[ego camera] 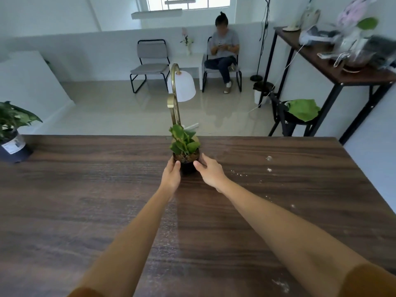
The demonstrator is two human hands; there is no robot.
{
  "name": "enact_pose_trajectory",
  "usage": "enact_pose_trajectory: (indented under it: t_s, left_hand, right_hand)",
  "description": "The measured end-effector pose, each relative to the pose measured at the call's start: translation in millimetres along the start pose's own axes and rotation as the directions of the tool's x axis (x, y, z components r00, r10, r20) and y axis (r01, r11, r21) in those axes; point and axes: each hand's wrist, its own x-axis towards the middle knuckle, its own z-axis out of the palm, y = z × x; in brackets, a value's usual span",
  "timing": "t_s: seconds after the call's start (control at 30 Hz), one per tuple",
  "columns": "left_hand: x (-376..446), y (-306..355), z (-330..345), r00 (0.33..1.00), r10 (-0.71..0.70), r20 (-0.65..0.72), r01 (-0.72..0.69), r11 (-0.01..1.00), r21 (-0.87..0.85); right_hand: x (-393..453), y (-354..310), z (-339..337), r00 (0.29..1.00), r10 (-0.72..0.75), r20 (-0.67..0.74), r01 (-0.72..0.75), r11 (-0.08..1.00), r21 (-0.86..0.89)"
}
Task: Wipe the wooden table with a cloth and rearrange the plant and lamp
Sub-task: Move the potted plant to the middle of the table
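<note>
A small green plant (184, 139) in a black pot (187, 166) stands on the dark wooden table (85, 200) near its far edge. My left hand (171, 176) holds the pot's left side and my right hand (209, 171) its right side. Directly behind the plant rises a lamp (174, 99) with a brass curved stem and a white bell shade (184, 86); its base is mostly hidden by the leaves. A green cloth (303, 109) lies on a black stool beyond the table's far right corner.
A bigger potted plant (11, 133) in a dark pot sits at the table's far left. White specks and smears (269, 163) dot the right side of the table. A cluttered side table (334, 67) stands at right. A person sits on a chair (222, 58) across the room.
</note>
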Motion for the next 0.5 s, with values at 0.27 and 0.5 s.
enact_pose_trajectory:
  t_s: [0.27, 0.5]
  left_hand:
    - [-88.8, -17.3, 13.3, 0.990, 0.115, 0.084, -0.137, 0.934, 0.329]
    - [-193.9, -77.6, 32.2, 0.967, 0.207, 0.148, -0.250, 0.666, 0.703]
  right_hand:
    - [-109.8, 50.4, -97.7, 0.995, -0.057, -0.087, 0.049, 0.994, -0.093]
    - [-256.1, 156.0, -201.0, 0.935, -0.089, -0.343, -0.034, 0.941, -0.336]
